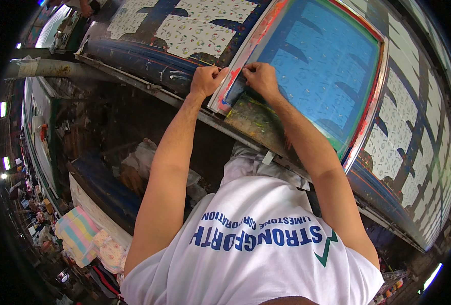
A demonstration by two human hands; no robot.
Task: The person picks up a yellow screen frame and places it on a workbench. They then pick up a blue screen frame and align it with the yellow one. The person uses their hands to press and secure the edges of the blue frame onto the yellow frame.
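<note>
A printing screen (332,71) with blue mesh lies on the long dark table in front of me. Its pale frame (227,84) is smeared with red paint. At the frame's near left edge is my left hand (205,81), fingers curled closed; what they hold, if anything, is hidden. Just to its right, my right hand (262,79) is closed in a pinch over the mesh's left border. A small dark bit shows at those fingertips, too small to name. Below the right hand, a yellow-stained dark panel (256,119) sits at the table's near edge.
White printed pieces (197,30) lie on the table left of the screen, and more printed pieces (395,117) lie to its right. A metal rail (149,89) runs along the near edge. Folded striped cloth (78,234) is at lower left. A rusty pipe (58,68) is farther left.
</note>
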